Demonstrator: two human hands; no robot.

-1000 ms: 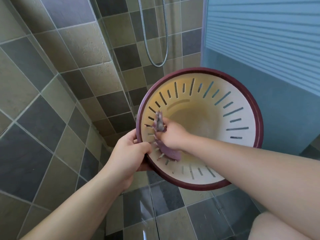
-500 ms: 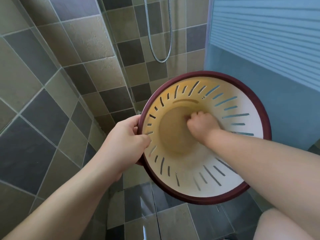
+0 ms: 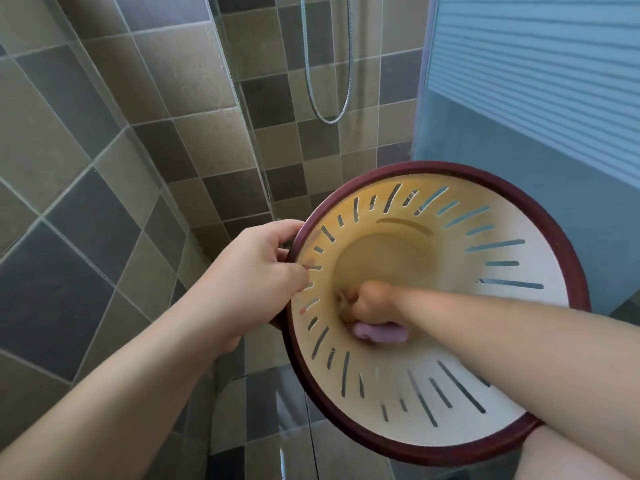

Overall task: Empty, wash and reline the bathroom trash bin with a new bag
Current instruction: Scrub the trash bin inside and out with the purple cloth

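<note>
Filling the lower right of the frame, the trash bin (image 3: 540, 344) now sits lower and further right than half a second ago, its mouth tipped toward the camera. The right hand (image 3: 372, 303) has slid from the upper middle of the bin's floor down to the lower left of it, and a strip of the purple cloth (image 3: 379, 331) now shows under the fist, where it was hidden before. The left hand (image 3: 247, 278) has kept its place on the rim at the left.

The bin is one round, cream-coloured tub with a dark red rim and thin slots cut all round its sloping wall; its floor looks yellowish. It is held in the air in front of the tiled wall (image 3: 104, 168), clear of the tiled floor (image 3: 263, 410).

There are two hands, one bin, one cloth. The left hand grips the rim, fingers curled over the edge. The right hand is balled tight round the cloth, pressed against the bottom of the bin; its fingers are blurred. One shower hose (image 3: 329, 98) hangs in a loop at the upper middle, beside the blue frosted panel (image 3: 536, 98) at upper right.
</note>
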